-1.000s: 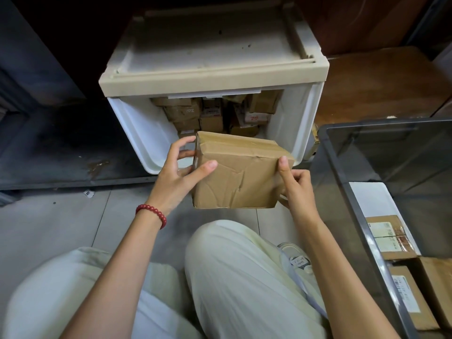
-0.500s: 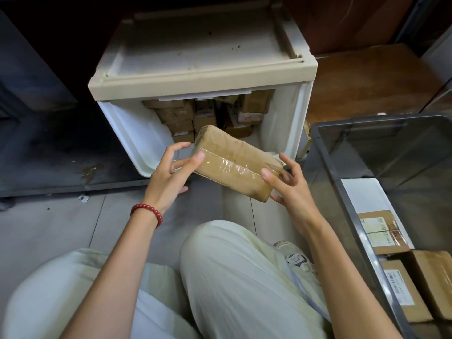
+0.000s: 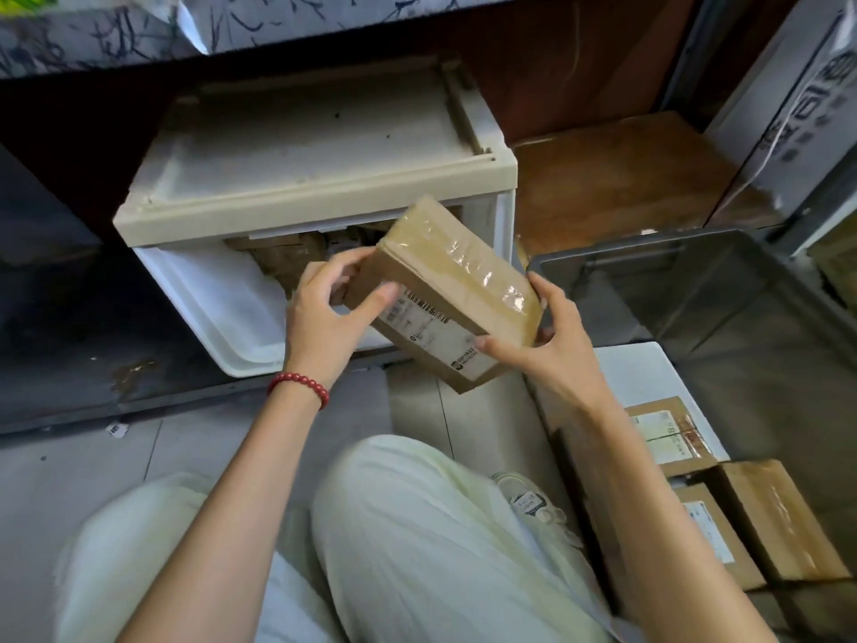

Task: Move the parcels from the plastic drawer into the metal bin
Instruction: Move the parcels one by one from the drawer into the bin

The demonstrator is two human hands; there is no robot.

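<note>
In front of the open plastic drawer the left hand grips the upper end of a brown parcel, thumb on its label, fingers curled over the edge. The parcel is held in the air between drawer and metal bin, long axis slanting from upper left down to lower right, where the right hand clasps its lower end. Half a second ago it lay flatter, taped side up; now its label faces the person.
</note>
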